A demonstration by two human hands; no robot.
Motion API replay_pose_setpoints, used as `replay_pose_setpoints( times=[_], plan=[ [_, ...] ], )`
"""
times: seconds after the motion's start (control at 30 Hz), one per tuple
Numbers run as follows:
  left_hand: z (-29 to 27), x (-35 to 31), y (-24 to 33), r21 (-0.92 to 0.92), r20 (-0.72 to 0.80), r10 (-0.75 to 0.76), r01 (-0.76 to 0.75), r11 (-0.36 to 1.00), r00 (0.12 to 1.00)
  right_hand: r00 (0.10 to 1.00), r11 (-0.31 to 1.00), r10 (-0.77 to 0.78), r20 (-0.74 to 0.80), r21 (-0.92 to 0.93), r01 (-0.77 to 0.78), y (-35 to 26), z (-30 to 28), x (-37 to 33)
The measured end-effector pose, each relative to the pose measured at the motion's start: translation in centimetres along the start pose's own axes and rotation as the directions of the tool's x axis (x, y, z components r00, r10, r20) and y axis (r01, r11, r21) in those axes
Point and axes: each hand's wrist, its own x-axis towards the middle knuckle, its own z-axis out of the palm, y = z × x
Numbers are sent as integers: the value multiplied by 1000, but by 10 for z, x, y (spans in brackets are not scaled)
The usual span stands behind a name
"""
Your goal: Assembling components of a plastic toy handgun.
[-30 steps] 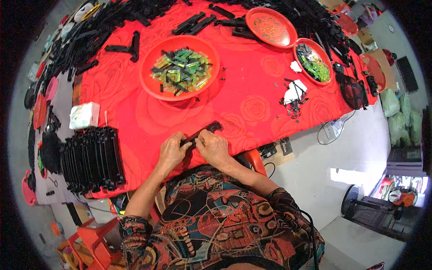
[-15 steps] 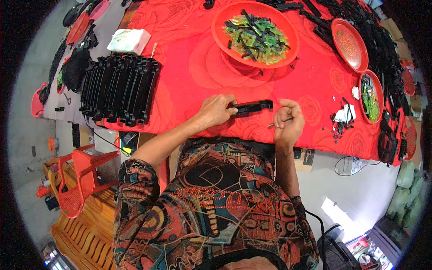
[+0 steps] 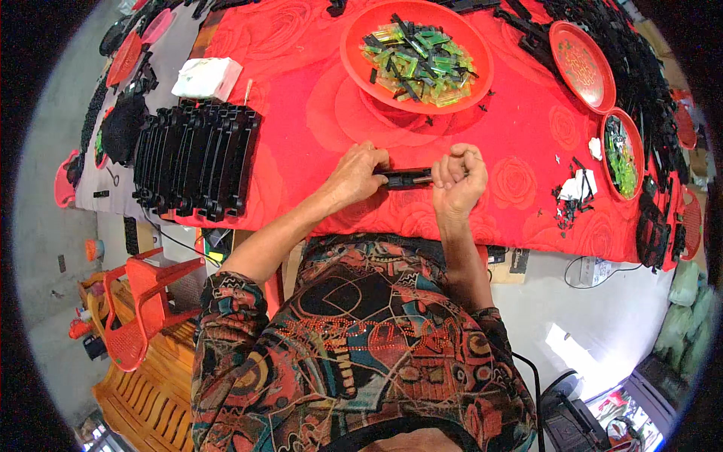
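My left hand (image 3: 358,176) is closed on the left end of a long black plastic part (image 3: 407,178), held low over the front of the red tablecloth. My right hand (image 3: 458,182) sits at the part's other end, fingers curled around a thin metal tool (image 3: 422,180). The tool's slim tip lies along the part; its exact kind is too small to make out. Beyond the hands stands a red bowl (image 3: 357,74) heaped with small green, yellow and black pieces. Similar long black parts (image 3: 197,162) lie side by side to the left.
A white tissue pack (image 3: 208,78) lies behind the row of black parts. At right are a red plate (image 3: 584,66), a smaller red bowl (image 3: 639,158) of pieces, and black scraps around a white paper (image 3: 578,185). A red chair (image 3: 143,294) stands at lower left.
My right hand has moved left and slightly away from me, bringing the metal tool onto the black part. The left hand keeps its hold. The whole view has shifted slightly.
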Motion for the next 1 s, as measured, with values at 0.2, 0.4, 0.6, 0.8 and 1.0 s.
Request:
replay_pose_setpoints(
  times=[0.2,0.4,0.6,0.8,1.0],
  plan=[
    [3,5,-7,-154,75,-105,115,981,992,999,982,-42,-3,-187,41,16,1,-1],
    [9,6,-11,-130,30,-121,124,984,992,997,974,-82,12,-212,82,24,-2,0],
    [3,6,-7,-142,67,-164,172,975,984,995,984,-100,-1,-147,99,26,2,0],
    [6,10,-8,-110,98,-132,143,984,986,990,967,-97,-105,-244,69,28,11,-2],
    [7,9,-10,-118,100,-139,150,982,985,987,934,-104,-119,-352,56,34,13,0]
  ],
)
